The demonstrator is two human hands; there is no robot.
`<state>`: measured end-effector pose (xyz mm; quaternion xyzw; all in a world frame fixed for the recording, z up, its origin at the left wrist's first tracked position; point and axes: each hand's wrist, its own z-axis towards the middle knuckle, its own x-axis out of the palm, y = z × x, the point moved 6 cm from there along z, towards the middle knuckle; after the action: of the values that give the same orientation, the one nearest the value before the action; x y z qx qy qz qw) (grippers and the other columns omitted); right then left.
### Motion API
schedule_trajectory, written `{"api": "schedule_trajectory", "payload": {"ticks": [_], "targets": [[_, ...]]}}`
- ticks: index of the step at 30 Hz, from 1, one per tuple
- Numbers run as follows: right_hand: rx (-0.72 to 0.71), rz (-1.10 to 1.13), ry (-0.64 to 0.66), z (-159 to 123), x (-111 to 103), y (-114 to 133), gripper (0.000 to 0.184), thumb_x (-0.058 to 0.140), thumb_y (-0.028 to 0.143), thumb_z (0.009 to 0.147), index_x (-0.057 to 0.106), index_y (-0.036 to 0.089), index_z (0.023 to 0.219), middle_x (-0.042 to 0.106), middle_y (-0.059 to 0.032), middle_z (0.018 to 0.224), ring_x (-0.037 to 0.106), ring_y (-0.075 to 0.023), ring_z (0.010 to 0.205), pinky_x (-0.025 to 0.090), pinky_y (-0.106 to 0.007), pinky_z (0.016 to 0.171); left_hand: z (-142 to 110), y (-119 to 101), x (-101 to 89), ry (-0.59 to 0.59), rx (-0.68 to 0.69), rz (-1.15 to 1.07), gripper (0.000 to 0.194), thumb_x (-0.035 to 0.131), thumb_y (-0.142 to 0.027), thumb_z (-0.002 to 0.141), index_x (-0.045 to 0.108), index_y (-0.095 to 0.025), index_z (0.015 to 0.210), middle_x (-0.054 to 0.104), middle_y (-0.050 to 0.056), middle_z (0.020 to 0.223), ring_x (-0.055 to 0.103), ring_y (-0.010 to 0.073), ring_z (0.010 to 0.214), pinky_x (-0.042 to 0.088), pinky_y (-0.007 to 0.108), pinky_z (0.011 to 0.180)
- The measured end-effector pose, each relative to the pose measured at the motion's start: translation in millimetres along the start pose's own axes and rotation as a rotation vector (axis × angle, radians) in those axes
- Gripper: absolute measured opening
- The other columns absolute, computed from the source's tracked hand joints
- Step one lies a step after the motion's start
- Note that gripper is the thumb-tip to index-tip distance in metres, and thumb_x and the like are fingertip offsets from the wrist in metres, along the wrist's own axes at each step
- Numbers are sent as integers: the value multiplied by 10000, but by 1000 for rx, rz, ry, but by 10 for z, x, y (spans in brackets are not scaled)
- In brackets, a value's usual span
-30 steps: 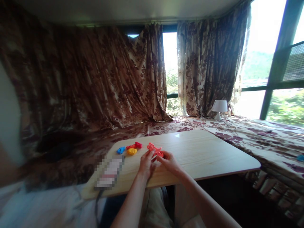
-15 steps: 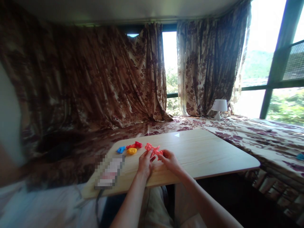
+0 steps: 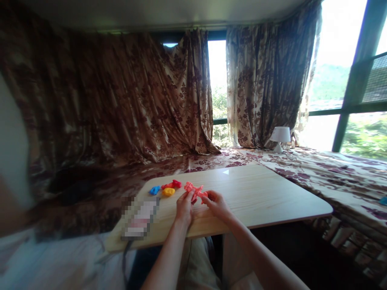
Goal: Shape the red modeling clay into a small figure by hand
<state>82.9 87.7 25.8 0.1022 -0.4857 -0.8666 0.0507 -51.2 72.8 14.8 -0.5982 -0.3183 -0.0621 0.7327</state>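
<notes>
My left hand (image 3: pixel 184 208) is closed on the near left side of a coral-pink, soft-looking, lumpy piece (image 3: pixel 196 189), its exact kind unclear. My right hand (image 3: pixel 218 206) pinches the right end of the same piece between thumb and fingers. The piece is stretched between both hands just above the wooden table (image 3: pixel 256 197), with knobbly ends and thin protruding bits. Left of it, on the tabletop, lie a blue crumpled lump (image 3: pixel 155 190), a yellow lump (image 3: pixel 168 192) and a red lump (image 3: pixel 176 184). Parts of the coral piece are hidden by my fingers.
A pixelated flat object (image 3: pixel 140 219) with a dark cable (image 3: pixel 124 262) lies on the table's left side. A white lamp (image 3: pixel 279 137) stands on the patterned cloth (image 3: pixel 305 171) behind. Floral curtains (image 3: pixel 151 96) hang along the back.
Both hands keep their hold on the coral-pink piece, with barely any finger movement. The whole view has shifted very slightly.
</notes>
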Motion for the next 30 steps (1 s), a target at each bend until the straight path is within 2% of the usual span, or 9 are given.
{"api": "schedule_trajectory", "payload": {"ticks": [3,6,8,10,13,15,24,30], "targets": [[1,-19,6,13,4,-16,246,572,369,772,634,136,728,650,-26,651,582,-138,606,442,-233,565,-1,-8,3,-8,5,-6,251,750,-257,487,663,-122,681,642,9,625,573,106,611,448,242,614],[-32,-102,-68,10,-40,18,233,561,356,785,625,149,870,660,-43,751,608,-159,691,475,-262,629,9,-11,-17,-46,24,-7,261,746,-270,492,665,-120,689,634,4,620,554,94,595,439,229,595],[-93,-260,-143,-13,-74,88,262,583,344,772,601,169,967,647,-66,882,606,-184,795,485,-289,673,18,-8,-33,-73,49,22,269,738,-292,506,670,-119,701,626,-1,616,545,94,595,433,223,585],[-171,-462,-163,-43,-55,173,272,613,337,754,596,191,983,614,-80,982,578,-208,887,483,-314,720,26,-2,-35,-80,83,88,284,723,-323,531,679,-118,723,616,-3,604,546,104,605,430,223,582],[-224,-689,-135,-75,11,250,200,610,311,769,605,209,941,587,-76,1004,545,-219,927,466,-321,761,23,2,-21,-76,138,221,302,692,-366,574,689,-119,749,604,-3,586,547,120,615,427,226,579],[-219,-774,-135,-86,28,275,153,581,278,793,607,216,931,577,-71,1010,532,-214,927,462,-300,734,14,-2,-6,-69,171,302,296,676,-375,594,693,-122,748,612,1,599,544,121,613,426,223,580],[-227,-914,-123,-87,48,280,114,600,285,781,641,236,875,570,-60,1035,496,-220,951,441,-298,742,7,-40,-12,-70,291,520,280,612,-388,662,695,-128,720,649,25,616,559,141,614,426,222,589],[-256,-935,-56,-86,80,305,121,541,193,812,655,222,838,593,-60,976,501,-207,917,435,-297,762,-29,-78,19,-63,320,600,240,600,-363,661,683,-137,655,632,9,582,538,133,591,410,219,588]]}}
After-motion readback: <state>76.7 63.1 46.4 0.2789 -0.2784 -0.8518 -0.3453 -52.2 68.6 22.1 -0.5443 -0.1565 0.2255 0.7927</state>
